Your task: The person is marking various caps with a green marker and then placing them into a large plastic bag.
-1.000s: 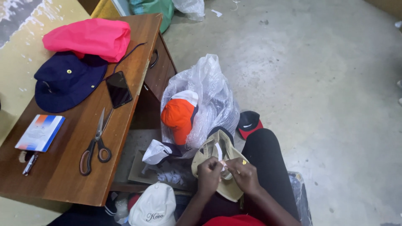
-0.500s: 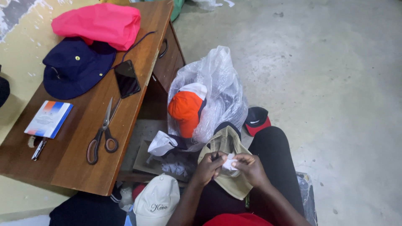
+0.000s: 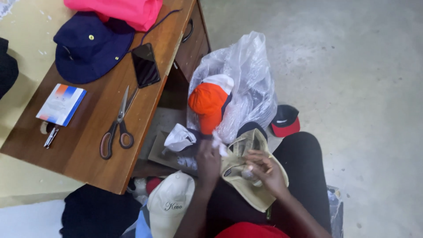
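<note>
A beige cap (image 3: pixel 253 174) lies upside down on my lap. My right hand (image 3: pixel 264 169) rests inside it, fingers curled on the cloth. My left hand (image 3: pixel 208 159) is lifted to the left of the cap and pinches a small white scrap of paper (image 3: pixel 219 145) between its fingertips. Just beyond my hands stands a clear plastic bag (image 3: pixel 244 83) with an orange and white cap (image 3: pixel 210 101) in it.
A wooden desk (image 3: pixel 83 145) at the left carries scissors (image 3: pixel 116 128), a dark phone (image 3: pixel 145 65), a navy hat (image 3: pixel 90 46), pink cloth (image 3: pixel 119 9) and a small booklet (image 3: pixel 61 105). A white cap (image 3: pixel 169 205), crumpled white paper (image 3: pixel 179 137) and a black and red cap (image 3: pixel 285 121) lie on the floor.
My left hand has pulled away from the beige cap to the left with the white scrap, while my right hand stays in the cap. The camera has tilted down and closer.
</note>
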